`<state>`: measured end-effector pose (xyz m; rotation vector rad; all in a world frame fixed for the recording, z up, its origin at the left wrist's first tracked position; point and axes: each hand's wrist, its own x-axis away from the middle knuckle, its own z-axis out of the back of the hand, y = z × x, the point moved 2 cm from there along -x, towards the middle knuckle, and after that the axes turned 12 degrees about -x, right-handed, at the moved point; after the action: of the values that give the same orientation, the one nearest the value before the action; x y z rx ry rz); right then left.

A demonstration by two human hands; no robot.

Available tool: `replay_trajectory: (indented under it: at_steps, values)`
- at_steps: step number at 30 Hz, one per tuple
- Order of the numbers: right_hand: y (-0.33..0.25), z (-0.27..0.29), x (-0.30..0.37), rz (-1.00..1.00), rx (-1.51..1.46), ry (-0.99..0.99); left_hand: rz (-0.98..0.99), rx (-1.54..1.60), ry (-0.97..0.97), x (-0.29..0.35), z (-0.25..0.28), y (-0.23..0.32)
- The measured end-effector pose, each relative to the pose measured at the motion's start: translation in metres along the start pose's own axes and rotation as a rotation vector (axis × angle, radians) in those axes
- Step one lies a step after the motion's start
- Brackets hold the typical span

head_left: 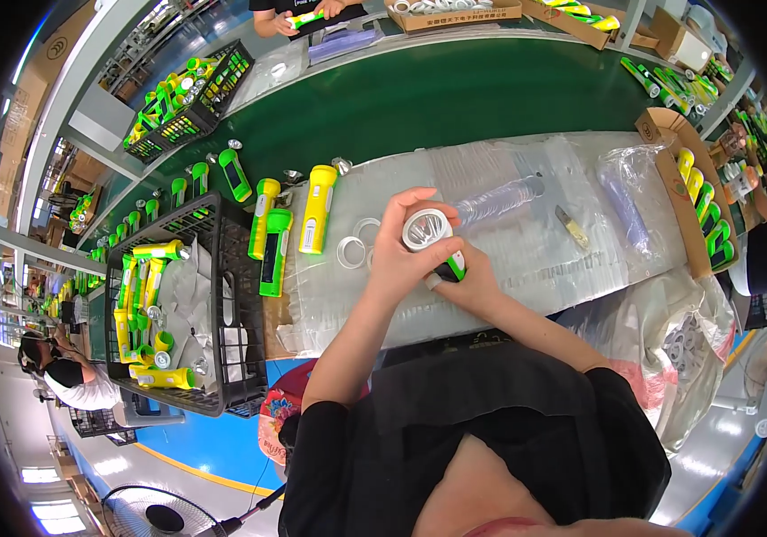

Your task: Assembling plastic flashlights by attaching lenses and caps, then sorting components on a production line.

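Over the plastic-covered bench top I hold a flashlight (457,266) with a green and black body, its round head toward me. My left hand (394,259) is closed around the head, which bears a white ring with a clear lens (427,230). Lower down, my right hand (474,288) grips the body, hiding most of it. Loose white rings (350,252) lie left of my hands. Beyond them are a yellow flashlight (318,210), another yellow one (264,215) and a green one (276,255). Just past my fingers lies a clear plastic sleeve of stacked round pieces (501,200).
A black crate (222,304) with flashlights stands at left. To the right are a cutter knife (572,227), another filled sleeve (627,201), a cardboard box (669,170) of flashlights and a bag (669,345) of rings. A co-worker's hands (307,18) hold a flashlight across the green belt (455,94).
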<state>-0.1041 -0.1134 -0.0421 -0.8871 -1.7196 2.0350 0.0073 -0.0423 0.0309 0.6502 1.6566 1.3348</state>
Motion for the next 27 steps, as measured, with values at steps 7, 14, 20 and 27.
replay_trajectory:
  at_steps: [7,14,20,27]
  values:
    - [-0.013,0.007,-0.002,0.089,-0.03,-0.031,-0.056,-0.13,-0.039,0.001,-0.005,0.009]
    - [-0.034,0.012,0.009,-0.349,-0.595,-0.71,-0.153,0.126,-0.227,0.012,-0.008,0.025]
    - [-0.034,0.011,-0.002,-0.138,-0.275,-0.481,-0.112,0.146,-0.174,0.004,0.002,0.02]
    - [-0.026,0.016,0.006,0.061,-0.102,-0.133,-0.211,-0.073,-0.079,0.007,-0.015,0.013]
